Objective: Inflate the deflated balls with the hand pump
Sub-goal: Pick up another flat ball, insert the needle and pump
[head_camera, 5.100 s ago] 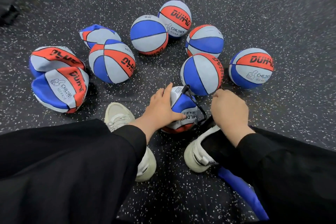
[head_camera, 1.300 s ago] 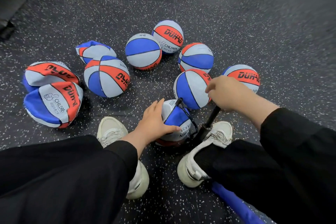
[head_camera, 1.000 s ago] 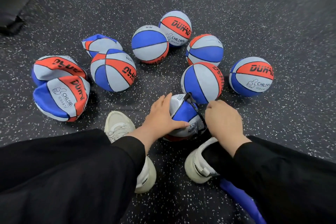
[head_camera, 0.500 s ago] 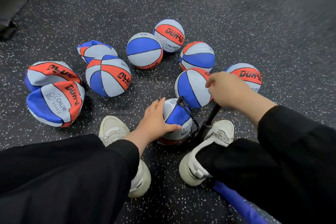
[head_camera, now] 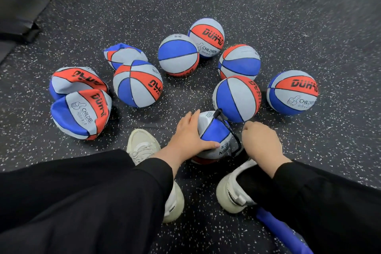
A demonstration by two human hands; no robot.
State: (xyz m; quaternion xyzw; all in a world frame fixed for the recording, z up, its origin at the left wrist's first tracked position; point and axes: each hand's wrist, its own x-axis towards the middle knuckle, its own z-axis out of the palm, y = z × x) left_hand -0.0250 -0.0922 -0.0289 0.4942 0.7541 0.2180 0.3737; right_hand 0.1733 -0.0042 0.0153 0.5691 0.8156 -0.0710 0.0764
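Left hand (head_camera: 188,137) lies spread over the ball (head_camera: 214,136) on the floor between the shoes; right hand (head_camera: 261,141) is clenched low, apparently on the hidden pump handle. The hose (head_camera: 231,130) enters the ball's top. Advised: keep the ball steady, stroke fully, avoid bending the hose at the valve.

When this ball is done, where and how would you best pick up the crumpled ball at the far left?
Probably the crumpled ball is best taken by its raised folded edge, pinched from above with the left hand. Caved in and slack, it offers no round body to cup; another flat ball touches its far side.
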